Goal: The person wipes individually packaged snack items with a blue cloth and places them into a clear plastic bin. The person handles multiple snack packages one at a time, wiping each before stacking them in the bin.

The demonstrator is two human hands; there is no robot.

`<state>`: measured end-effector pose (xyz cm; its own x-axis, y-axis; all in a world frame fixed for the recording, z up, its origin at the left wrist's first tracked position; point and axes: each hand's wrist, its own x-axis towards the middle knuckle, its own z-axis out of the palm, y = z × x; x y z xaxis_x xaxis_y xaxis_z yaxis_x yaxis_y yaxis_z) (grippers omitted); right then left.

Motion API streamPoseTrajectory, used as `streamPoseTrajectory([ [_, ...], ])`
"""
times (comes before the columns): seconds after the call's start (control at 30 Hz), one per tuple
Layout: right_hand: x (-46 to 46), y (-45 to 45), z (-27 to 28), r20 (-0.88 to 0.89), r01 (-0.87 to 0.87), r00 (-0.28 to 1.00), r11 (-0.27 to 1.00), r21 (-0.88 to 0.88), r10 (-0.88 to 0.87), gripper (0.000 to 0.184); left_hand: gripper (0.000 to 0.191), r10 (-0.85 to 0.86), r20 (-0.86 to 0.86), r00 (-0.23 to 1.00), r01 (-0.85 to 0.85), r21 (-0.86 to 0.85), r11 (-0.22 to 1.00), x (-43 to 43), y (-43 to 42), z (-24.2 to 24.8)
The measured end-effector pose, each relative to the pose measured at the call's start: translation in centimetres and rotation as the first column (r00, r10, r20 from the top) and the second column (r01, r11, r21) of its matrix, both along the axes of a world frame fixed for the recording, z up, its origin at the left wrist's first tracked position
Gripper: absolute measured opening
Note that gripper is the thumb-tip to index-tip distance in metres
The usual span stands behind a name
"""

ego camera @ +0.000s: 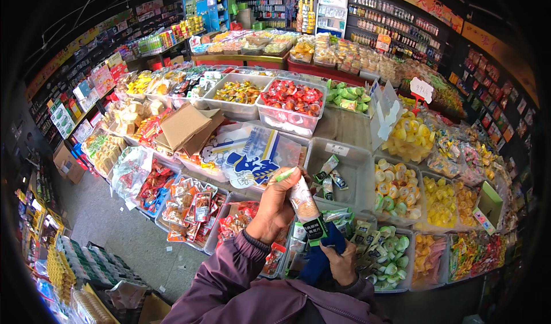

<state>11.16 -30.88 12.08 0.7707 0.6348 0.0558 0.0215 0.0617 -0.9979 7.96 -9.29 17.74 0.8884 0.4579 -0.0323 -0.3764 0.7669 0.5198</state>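
Observation:
My left hand (275, 205) grips the upper end of a long snack packet (304, 208) with a clear middle and a black and green lower end. A dark blue cloth (320, 255) hangs below and behind the packet, with my right hand (342, 257) closed on its edge. Just beyond my hands, a mostly bare plastic bin (355, 173) holds a few small green, white and black packets (328, 169). Under my hands lie more bins of wrapped snacks, partly hidden by my sleeves.
Bins of red-wrapped sweets (292, 100), jelly cups (396, 186) and red packets (193, 208) surround my hands. Folded cardboard (187, 126) and a printed plastic bag (254, 156) lie across bins ahead. A price sign (421, 89) stands at the right, and floor (120, 225) shows at the left.

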Motion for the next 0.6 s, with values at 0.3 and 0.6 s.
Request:
streamPoseTrajectory([
  [0.3, -0.1, 1.6, 0.4, -0.055, 0.028, 0.998, 0.995, 0.101, -0.023, 0.014, 0.067, -0.200, 0.088, 0.976, 0.164, 0.309, 0.937, -0.5, -4.9, -3.5],
  [0.6, 0.6, 1.6, 4.7, 0.406, 0.209, 0.873, 0.959, 0.189, -0.270, 0.043, 0.049, -0.207, -0.002, 0.978, 0.205, 0.140, 0.969, 0.1, -2.4, -2.0],
])
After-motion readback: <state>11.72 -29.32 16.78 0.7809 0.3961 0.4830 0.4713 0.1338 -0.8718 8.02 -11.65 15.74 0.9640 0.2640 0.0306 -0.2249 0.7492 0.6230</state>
